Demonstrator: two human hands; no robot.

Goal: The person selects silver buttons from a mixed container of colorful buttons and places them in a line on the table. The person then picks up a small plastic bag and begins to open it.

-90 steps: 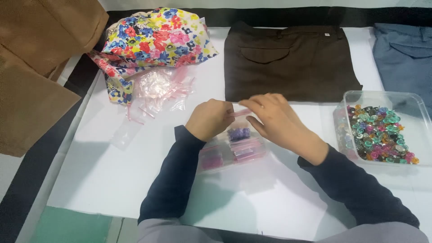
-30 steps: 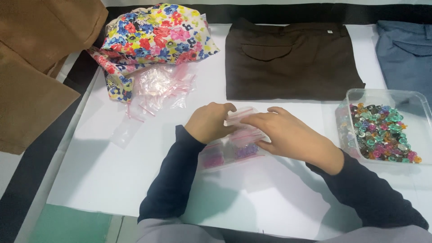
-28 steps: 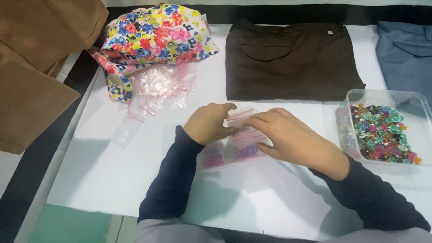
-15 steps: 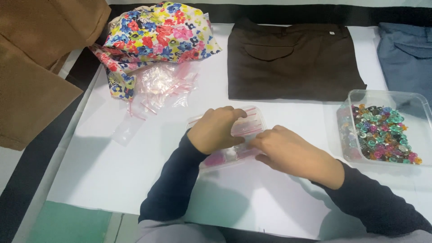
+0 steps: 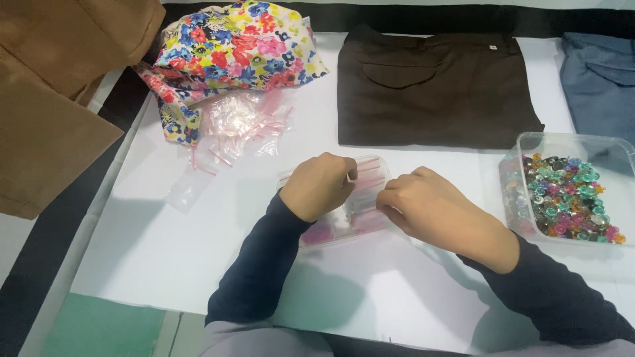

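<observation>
While both hands press on it, a small clear bag (image 5: 344,215) with a red zip strip lies flat on the white desk (image 5: 218,264), just in front of the folded brown trousers (image 5: 433,89). The left hand (image 5: 321,185) is curled over the left part of the bag, with its fingers bent down onto the plastic near the red strip. The right hand (image 5: 433,211) is also curled, and its fingertips touch the right end of the bag. Both hands are closed on the bag, but how hard they pinch it cannot be seen.

Inside the bag there are little pink and purple bits, near the edge closest to the person. The bag looks thin, soft and very light. It would bend and crinkle easily, and the plastic may be slippery. The bits inside could slide around or spill if the top is open. I think the best place to hold it is along the red strip at the top, one hand at each end, since that part looks a bit stiffer.

To the right of the bag stands a clear box (image 5: 598,152) full of shiny little gems in many colours. Up and to the left of the bag lies a heap of empty clear bags (image 5: 248,122), and one more empty bag (image 5: 187,192) lies alone. Behind the heap is a flowery cloth (image 5: 238,46). Far left of the bag is a tan cloth (image 5: 53,99).
</observation>
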